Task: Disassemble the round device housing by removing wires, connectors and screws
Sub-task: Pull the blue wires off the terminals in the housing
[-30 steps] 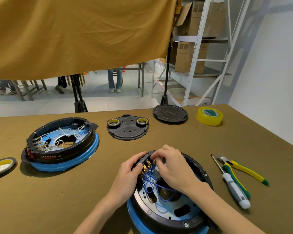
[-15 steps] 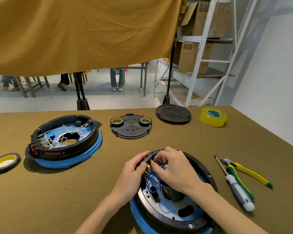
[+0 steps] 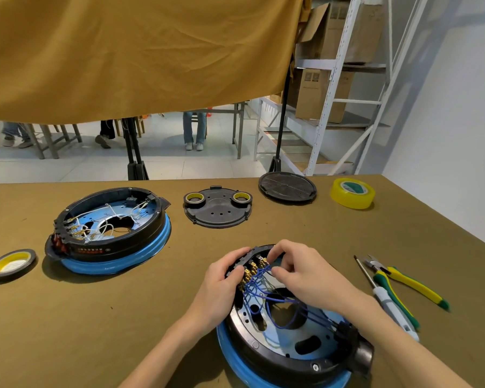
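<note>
A round black housing [image 3: 266,357] with a blue rim lies open at the near middle of the table. Blue wires [image 3: 259,294] run across its inside to a row of brass connectors [image 3: 251,271] at its far left edge. My left hand [image 3: 220,284] grips the housing's edge beside those connectors, thumb against them. My right hand [image 3: 300,271] reaches over the housing and pinches at the connectors with thumb and fingertips. What exactly the fingertips hold is hidden.
A second open housing [image 3: 109,231] with white wires sits at the left. A black cover plate [image 3: 217,210] carrying two tape rolls, a round black lid [image 3: 287,187] and yellow tape [image 3: 352,193] lie at the back. Pliers [image 3: 403,281] and a screwdriver [image 3: 387,299] lie at the right, a tape roll [image 3: 11,263] at the left.
My right fingertips have drawn back a little from the far rim toward the connector row. The left hand keeps its grip on the housing's edge. The view has shifted slightly.
</note>
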Tool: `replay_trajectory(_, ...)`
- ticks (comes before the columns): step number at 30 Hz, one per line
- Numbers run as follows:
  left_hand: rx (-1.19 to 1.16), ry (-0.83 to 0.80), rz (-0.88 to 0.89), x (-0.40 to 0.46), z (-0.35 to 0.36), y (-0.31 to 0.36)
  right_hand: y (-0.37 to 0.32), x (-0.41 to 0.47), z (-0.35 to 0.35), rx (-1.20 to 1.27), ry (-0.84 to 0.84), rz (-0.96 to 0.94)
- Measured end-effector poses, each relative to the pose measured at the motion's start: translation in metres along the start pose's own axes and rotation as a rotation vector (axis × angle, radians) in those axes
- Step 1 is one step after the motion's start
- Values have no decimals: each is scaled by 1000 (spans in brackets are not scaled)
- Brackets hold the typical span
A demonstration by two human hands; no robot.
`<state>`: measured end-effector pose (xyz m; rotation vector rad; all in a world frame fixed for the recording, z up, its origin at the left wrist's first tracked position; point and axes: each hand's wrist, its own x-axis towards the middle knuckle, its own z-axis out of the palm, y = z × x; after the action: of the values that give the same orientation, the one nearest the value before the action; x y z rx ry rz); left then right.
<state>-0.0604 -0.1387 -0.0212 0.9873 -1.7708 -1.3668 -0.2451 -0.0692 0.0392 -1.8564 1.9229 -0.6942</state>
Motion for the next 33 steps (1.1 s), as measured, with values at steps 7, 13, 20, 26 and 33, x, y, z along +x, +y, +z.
replay_trajectory(7,-12,-7,-4,0,-1,0,6,2,-2,172,-85,93)
replay_trajectory(13,-10,-1,4,0,1,-2,0,3,-4,1,-6,56)
replay_trajectory(20,14,16,26,-1,1,1,-23,15,31,-203,160,77)
replay_trajectory(26,37,25,30,-1,0,-1,-29,21,31,-324,157,68)
replay_trajectory(33,96,31,46,0,-2,0,-25,19,34,-364,176,15)
